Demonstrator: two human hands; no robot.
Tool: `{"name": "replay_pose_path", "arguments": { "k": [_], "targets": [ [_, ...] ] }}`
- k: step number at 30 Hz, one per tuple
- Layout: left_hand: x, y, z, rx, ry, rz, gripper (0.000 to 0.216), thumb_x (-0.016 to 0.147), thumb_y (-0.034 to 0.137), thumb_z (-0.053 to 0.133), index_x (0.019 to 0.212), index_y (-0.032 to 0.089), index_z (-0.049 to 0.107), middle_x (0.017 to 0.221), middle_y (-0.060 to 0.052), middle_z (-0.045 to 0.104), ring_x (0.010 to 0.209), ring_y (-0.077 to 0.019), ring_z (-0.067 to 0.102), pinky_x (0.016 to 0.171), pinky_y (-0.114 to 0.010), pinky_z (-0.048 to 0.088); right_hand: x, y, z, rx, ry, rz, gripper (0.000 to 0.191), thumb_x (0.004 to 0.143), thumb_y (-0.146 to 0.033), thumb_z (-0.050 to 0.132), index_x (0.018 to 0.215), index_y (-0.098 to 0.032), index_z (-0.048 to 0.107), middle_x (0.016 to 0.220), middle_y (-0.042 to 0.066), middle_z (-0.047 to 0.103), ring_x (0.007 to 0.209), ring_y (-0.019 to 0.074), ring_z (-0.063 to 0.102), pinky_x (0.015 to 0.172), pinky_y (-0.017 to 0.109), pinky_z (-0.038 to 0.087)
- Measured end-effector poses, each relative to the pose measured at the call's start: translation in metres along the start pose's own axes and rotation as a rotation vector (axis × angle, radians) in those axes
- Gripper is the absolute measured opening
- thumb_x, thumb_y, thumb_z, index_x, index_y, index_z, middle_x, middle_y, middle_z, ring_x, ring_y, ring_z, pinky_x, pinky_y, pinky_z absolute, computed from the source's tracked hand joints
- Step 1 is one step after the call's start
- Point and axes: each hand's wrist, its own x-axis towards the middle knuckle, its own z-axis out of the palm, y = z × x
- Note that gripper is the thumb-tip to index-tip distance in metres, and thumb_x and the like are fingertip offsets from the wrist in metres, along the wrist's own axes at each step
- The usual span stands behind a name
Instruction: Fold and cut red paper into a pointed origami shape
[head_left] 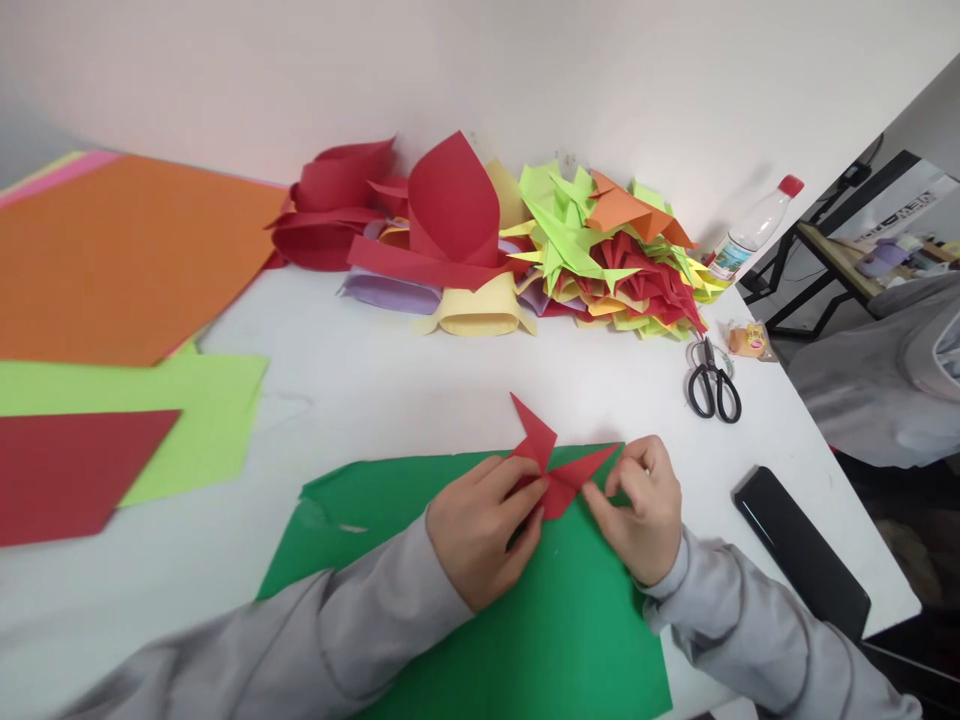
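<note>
A red folded paper shape [564,482] with pointed arms lies over a large green sheet [592,610]. My left hand [487,525] is closed on its left side, the fingers pressing the paper near its centre. One point sticks up past those fingers, and another reaches right toward my right hand [643,510]. That hand is curled beside the right point. Its thumb tip is at the point's lower edge, with a gap between thumb and bent index finger. Part of the red paper is hidden under my left fingers.
Curled red paper pieces [454,210] and a heap of folded paper stars [570,235] line the wall. Black-handled scissors [714,385], a black phone [802,550] and a plastic bottle [754,230] stand or lie right. Orange sheets [135,260] and a red sheet [75,475] lie left.
</note>
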Motion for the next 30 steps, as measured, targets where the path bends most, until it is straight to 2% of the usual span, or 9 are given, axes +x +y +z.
{"name": "replay_pose_path", "arguments": {
  "k": [3, 7, 11, 13, 17, 21, 25, 30],
  "targets": [
    [0.001, 0.001, -0.003, 0.004, -0.013, 0.003, 0.019, 0.087, 0.013, 0.048, 0.094, 0.012, 0.066, 0.094, -0.010, 0.065, 0.077, -0.0187, 0.058, 0.070, -0.031, 0.054, 0.001, 0.003, -0.003, -0.019, -0.048, -0.065, 0.025, 0.082, -0.014, 0.061, 0.059, -0.019, 0.053, 0.083, 0.003, 0.050, 0.074, 0.0164, 0.050, 0.060, 0.029, 0.042],
    [0.002, 0.000, -0.003, -0.017, -0.026, 0.003, 0.019, 0.086, 0.012, 0.048, 0.093, 0.012, 0.066, 0.094, -0.011, 0.065, 0.076, -0.0189, 0.058, 0.069, -0.032, 0.054, 0.003, 0.009, -0.005, 0.021, -0.102, -0.107, 0.013, 0.085, -0.015, 0.060, 0.076, -0.021, 0.069, 0.093, 0.007, 0.054, 0.086, 0.0202, 0.054, 0.070, 0.035, 0.049],
    [0.001, -0.001, -0.003, -0.028, -0.025, -0.012, 0.019, 0.086, 0.013, 0.048, 0.092, 0.012, 0.066, 0.093, -0.011, 0.065, 0.076, -0.0191, 0.059, 0.068, -0.032, 0.054, 0.004, 0.014, -0.007, 0.068, -0.326, -0.110, 0.013, 0.086, -0.020, 0.061, 0.083, -0.023, 0.073, 0.106, 0.009, 0.057, 0.108, 0.0261, 0.053, 0.087, 0.044, 0.047],
    [0.002, -0.001, -0.003, -0.027, -0.017, -0.013, 0.020, 0.087, 0.013, 0.047, 0.092, 0.012, 0.066, 0.093, -0.011, 0.066, 0.075, -0.0187, 0.059, 0.067, -0.032, 0.055, 0.004, 0.016, -0.008, 0.054, -0.438, -0.091, 0.013, 0.085, -0.023, 0.061, 0.086, -0.025, 0.074, 0.117, 0.010, 0.055, 0.118, 0.0292, 0.048, 0.093, 0.048, 0.044],
    [0.002, -0.001, -0.003, -0.030, -0.009, -0.023, 0.020, 0.086, 0.013, 0.047, 0.093, 0.011, 0.067, 0.093, -0.011, 0.067, 0.076, -0.0189, 0.061, 0.069, -0.033, 0.056, 0.003, 0.016, -0.012, -0.024, -0.562, -0.108, 0.020, 0.087, -0.030, 0.060, 0.102, -0.028, 0.072, 0.141, 0.010, 0.038, 0.132, 0.0327, 0.035, 0.103, 0.053, 0.036],
    [0.001, -0.002, -0.003, -0.028, 0.006, -0.045, 0.021, 0.085, 0.014, 0.048, 0.094, 0.012, 0.067, 0.093, -0.011, 0.067, 0.078, -0.0198, 0.063, 0.069, -0.033, 0.056, 0.002, 0.015, -0.014, -0.095, -0.603, -0.167, 0.027, 0.088, -0.038, 0.059, 0.109, -0.024, 0.069, 0.140, 0.014, 0.040, 0.133, 0.0334, 0.034, 0.104, 0.053, 0.035],
    [0.000, -0.002, -0.003, -0.034, 0.025, -0.058, 0.021, 0.084, 0.013, 0.049, 0.092, 0.012, 0.068, 0.093, -0.011, 0.068, 0.080, -0.0201, 0.064, 0.070, -0.032, 0.057, 0.001, 0.013, -0.011, -0.123, -0.596, -0.194, 0.032, 0.086, -0.044, 0.061, 0.108, -0.022, 0.069, 0.134, 0.017, 0.045, 0.132, 0.0342, 0.035, 0.101, 0.051, 0.038],
    [-0.002, -0.002, -0.002, -0.089, 0.016, -0.052, 0.019, 0.084, 0.011, 0.049, 0.089, 0.011, 0.068, 0.095, -0.013, 0.067, 0.082, -0.0208, 0.063, 0.070, -0.034, 0.057, 0.000, 0.011, -0.002, -0.047, -0.449, -0.050, 0.013, 0.086, -0.034, 0.064, 0.091, -0.027, 0.075, 0.122, 0.010, 0.056, 0.125, 0.0288, 0.045, 0.098, 0.047, 0.041]
  ]
}}
